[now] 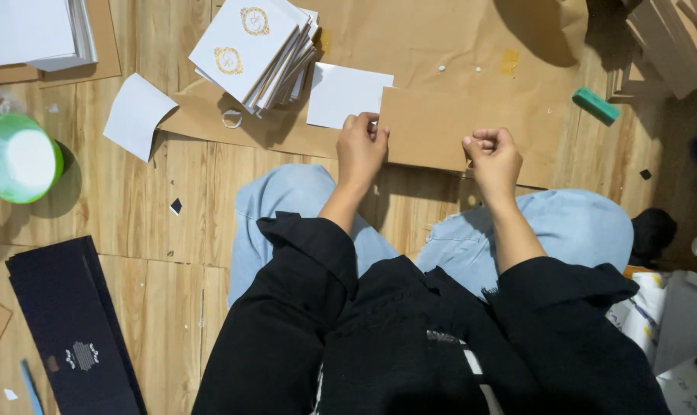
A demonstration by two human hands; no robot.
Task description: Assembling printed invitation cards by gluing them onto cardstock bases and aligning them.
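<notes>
A flat brown cardboard piece (429, 127) lies on a larger sheet of brown paper (440, 54) on the wooden floor. My left hand (361, 147) grips the piece's left edge with curled fingers. My right hand (493, 156) pinches its lower right edge. A white card (344, 94) lies just left of the piece, partly under it. Both arms wear black sleeves, and my knees in light blue jeans sit below the hands.
A stack of white cards with gold emblems (256, 50) sits at the back. A loose white sheet (137, 114), a green bowl (18, 157), a dark blue box piece (71, 323) lie left. A green block (595, 105) and wooden slats (671, 38) are at right.
</notes>
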